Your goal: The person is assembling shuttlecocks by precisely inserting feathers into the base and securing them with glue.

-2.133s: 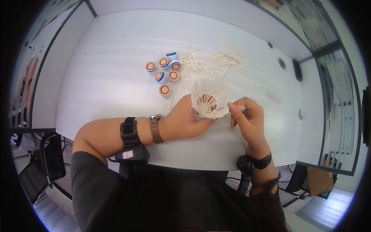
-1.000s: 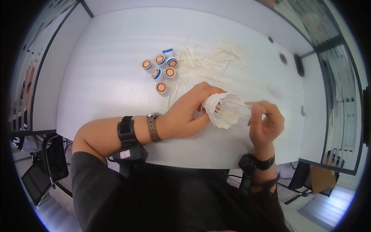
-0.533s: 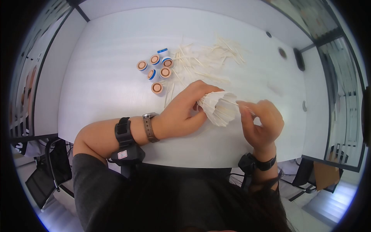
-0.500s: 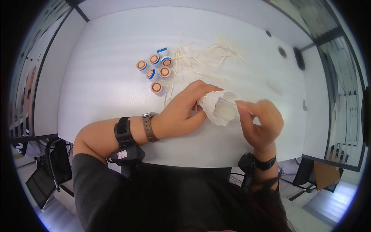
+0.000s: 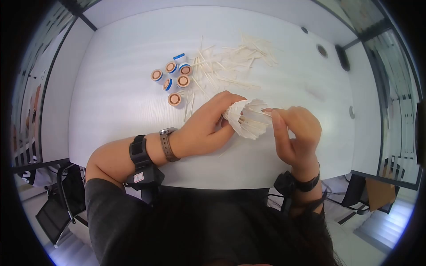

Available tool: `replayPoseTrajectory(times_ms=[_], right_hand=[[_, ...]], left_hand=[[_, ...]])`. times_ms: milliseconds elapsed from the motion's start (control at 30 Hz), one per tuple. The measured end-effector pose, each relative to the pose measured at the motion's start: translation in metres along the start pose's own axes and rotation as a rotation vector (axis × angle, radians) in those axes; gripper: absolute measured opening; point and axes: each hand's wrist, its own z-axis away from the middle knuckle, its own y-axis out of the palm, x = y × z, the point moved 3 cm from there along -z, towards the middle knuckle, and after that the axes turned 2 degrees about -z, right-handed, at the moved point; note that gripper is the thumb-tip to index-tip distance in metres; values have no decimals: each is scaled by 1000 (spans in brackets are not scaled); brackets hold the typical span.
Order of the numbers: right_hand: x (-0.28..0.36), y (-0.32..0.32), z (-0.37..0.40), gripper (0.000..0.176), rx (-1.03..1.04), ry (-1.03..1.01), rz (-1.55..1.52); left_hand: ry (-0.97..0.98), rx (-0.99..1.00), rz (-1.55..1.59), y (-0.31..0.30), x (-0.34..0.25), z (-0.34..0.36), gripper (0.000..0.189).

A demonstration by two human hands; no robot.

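Note:
My left hand [image 5: 208, 126] is wrapped round the base end of a white feather shuttlecock [image 5: 249, 120], whose open skirt faces right. Its base is hidden in my fingers. At the rim of the skirt, my right hand [image 5: 296, 133] pinches a thin white feather [image 5: 262, 111] between thumb and forefinger. The feather's far end reaches into the skirt. Up and left of my left hand stand several short white cylinders with blue bands and tan ringed ends [image 5: 183, 81]; they look like shuttlecock heads. Loose white feathers [image 5: 217, 71] lie scattered beside them.
The white table [image 5: 111, 102] has low partition walls at its back and sides. A round cable hole [image 5: 322, 51] sits at the far right. Chairs [image 5: 62, 204] stand below the table's left and right edges. I wear a watch [image 5: 167, 144] and black straps on my forearms.
My right hand has shifted slightly up and left, and its fingertips are closer to the shuttlecock's rim. The whole view has moved a little. My left hand keeps its hold.

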Motion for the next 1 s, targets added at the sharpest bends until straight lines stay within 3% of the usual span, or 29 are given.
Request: replayPoseTrajectory(times_ms=[333,1000], right_hand=[[-2,3,0,2,4,-6,-37],[-2,6,0,10,39,3,-71]], left_hand=[[-99,67,84,-2,2,1,34],[-21,118,96,-3,4,0,33]])
